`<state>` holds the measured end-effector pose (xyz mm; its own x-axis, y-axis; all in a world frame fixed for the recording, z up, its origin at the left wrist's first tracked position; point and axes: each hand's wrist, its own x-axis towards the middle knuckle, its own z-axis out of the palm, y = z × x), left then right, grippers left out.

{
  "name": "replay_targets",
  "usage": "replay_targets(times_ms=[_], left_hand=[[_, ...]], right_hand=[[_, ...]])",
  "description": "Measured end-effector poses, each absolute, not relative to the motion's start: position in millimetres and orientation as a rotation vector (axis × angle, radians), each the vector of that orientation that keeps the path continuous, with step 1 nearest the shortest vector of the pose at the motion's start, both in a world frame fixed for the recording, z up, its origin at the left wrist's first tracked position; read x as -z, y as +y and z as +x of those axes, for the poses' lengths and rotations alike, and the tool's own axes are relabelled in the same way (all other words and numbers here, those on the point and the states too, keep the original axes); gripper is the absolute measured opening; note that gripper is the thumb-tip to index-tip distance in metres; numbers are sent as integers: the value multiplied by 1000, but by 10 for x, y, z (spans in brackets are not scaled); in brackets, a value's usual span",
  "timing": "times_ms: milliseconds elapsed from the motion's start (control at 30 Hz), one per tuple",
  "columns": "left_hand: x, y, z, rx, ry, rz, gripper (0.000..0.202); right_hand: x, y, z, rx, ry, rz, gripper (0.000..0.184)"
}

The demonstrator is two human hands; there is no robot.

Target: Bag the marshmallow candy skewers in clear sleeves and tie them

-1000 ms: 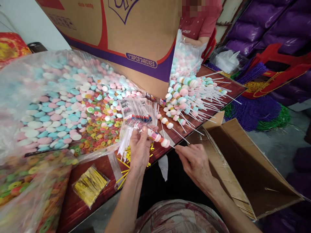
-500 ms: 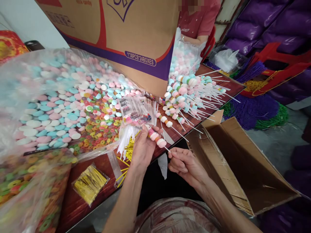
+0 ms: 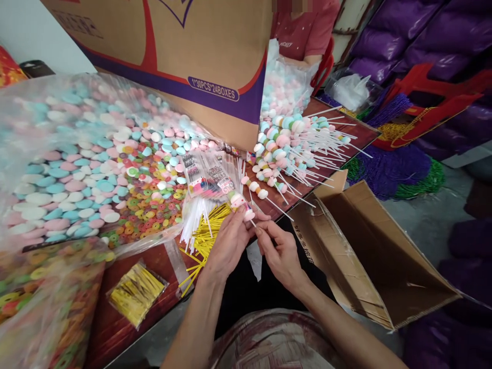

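Note:
A marshmallow candy stick (image 3: 237, 201) in pink, white and green is between my hands at the table's front edge. My left hand (image 3: 229, 238) is closed round its lower candies. With thumb and fingertips together, my right hand (image 3: 279, 248) pinches the white stick just under the candies. Gold twist ties (image 3: 210, 230) and white sticks (image 3: 195, 221) lie beside my left hand. Just beyond the held candy are printed clear bags (image 3: 207, 174). Finished candy sticks (image 3: 284, 141) are piled to the right, with one (image 3: 254, 188) lying apart in front.
Loose marshmallows (image 3: 73, 184) and gummy rings (image 3: 154, 205) spread over plastic on the left. A large carton (image 3: 172, 56) stands behind. An open cardboard box (image 3: 369, 256) is at my lower right. Across the table sits a person in a red shirt (image 3: 295, 36). A pack of gold ties (image 3: 137, 292) lies front left.
My right hand has moved left and up along the stick, close to my left hand. The candy stick now stands more upright, its lower candies partly covered by my left fingers.

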<state>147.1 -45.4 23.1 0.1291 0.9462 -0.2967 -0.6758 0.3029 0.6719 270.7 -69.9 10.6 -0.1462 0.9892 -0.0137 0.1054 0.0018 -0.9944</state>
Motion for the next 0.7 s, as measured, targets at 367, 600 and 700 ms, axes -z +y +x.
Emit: replay_targets(times_ms=[367, 600, 700], left_hand=[[-267, -171, 1272, -1521, 920, 136, 27], [-270, -200, 1260, -1471, 866, 58, 29], [-247, -204, 1300, -1464, 868, 75, 30]], right_hand=[[-157, -689, 2854, -1528, -1441, -1162, 29], [-137, -652, 3048, -982, -1985, -1148, 23], [-85, -646, 3023, -642, -2182, -1124, 24]])
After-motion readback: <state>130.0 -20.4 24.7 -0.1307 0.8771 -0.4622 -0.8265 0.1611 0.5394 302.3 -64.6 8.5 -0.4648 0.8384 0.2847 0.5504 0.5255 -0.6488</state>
